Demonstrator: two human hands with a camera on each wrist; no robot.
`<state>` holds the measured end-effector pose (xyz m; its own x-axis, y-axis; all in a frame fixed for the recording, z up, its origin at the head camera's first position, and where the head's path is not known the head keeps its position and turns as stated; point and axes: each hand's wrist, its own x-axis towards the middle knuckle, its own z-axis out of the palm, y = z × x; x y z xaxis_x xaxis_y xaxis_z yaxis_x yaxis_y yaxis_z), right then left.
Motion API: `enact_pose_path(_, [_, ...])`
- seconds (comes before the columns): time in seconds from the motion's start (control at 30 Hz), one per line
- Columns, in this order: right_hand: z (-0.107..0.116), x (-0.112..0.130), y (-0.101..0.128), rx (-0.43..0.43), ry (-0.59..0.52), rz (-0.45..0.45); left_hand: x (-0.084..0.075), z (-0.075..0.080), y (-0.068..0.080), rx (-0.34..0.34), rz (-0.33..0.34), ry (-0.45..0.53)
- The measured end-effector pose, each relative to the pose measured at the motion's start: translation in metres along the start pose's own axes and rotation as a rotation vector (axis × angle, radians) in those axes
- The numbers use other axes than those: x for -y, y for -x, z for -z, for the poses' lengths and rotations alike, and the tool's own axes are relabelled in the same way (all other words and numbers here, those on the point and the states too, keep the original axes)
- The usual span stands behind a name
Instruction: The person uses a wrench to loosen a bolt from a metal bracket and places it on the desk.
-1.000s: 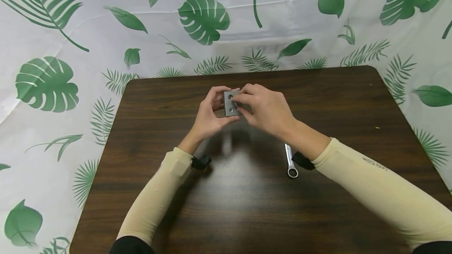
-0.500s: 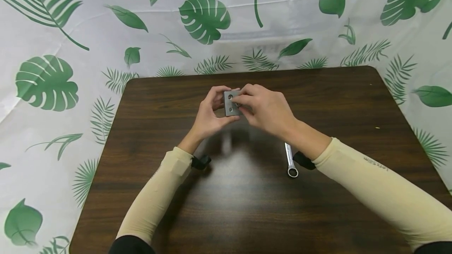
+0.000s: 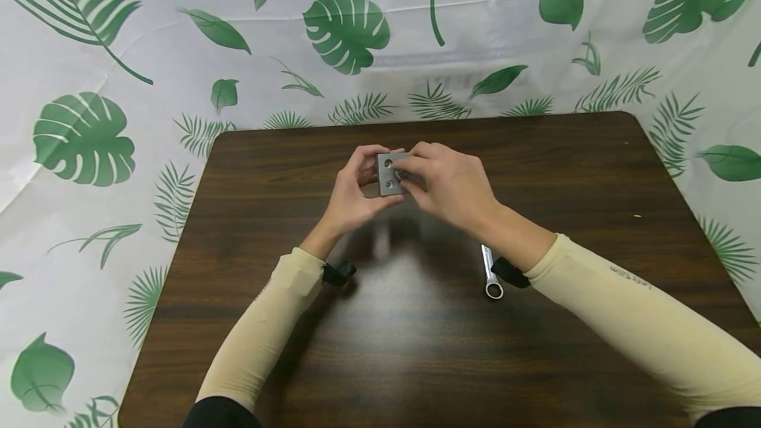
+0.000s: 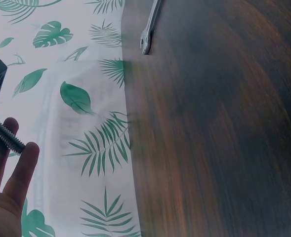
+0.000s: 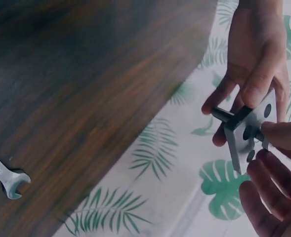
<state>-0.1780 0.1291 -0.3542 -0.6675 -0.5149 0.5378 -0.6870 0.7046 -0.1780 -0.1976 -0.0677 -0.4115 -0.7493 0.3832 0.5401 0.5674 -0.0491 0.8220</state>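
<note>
A small grey metal plate (image 3: 388,175) with holes is held upright above the table's middle by both hands. My left hand (image 3: 352,191) grips its left edge between thumb and fingers. A threaded bolt (image 5: 223,115) passes through the plate (image 5: 254,129) and sticks out behind it toward the left palm; its thread (image 4: 5,134) lies over the left fingers (image 4: 18,174). My right hand (image 3: 444,180) pinches the bolt's end at the plate's front face, its fingertips (image 5: 279,133) on it.
A silver wrench (image 3: 491,273) lies on the dark wooden table (image 3: 416,335) under my right wrist; it also shows as wrench (image 5: 5,176) and wrench (image 4: 150,27). A leaf-printed cloth (image 3: 89,144) surrounds the table.
The right hand's fingertips have shifted slightly at the plate's face. Plate, left hand and wrench stay where they were.
</note>
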Motion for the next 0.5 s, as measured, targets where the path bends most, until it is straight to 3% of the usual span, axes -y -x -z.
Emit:
enact_pose_path(0.23, [0.0005,0.0021,-0.0004,-0.021,0.014,-0.081,-0.012,-0.0015,-0.0037,0.016,-0.011,-0.01])
enact_pose_path(0.5, [0.0024,0.0012,-0.0016,0.019,0.005,-0.007,-0.01,-0.001,-0.0041,0.003,-0.001,-0.015])
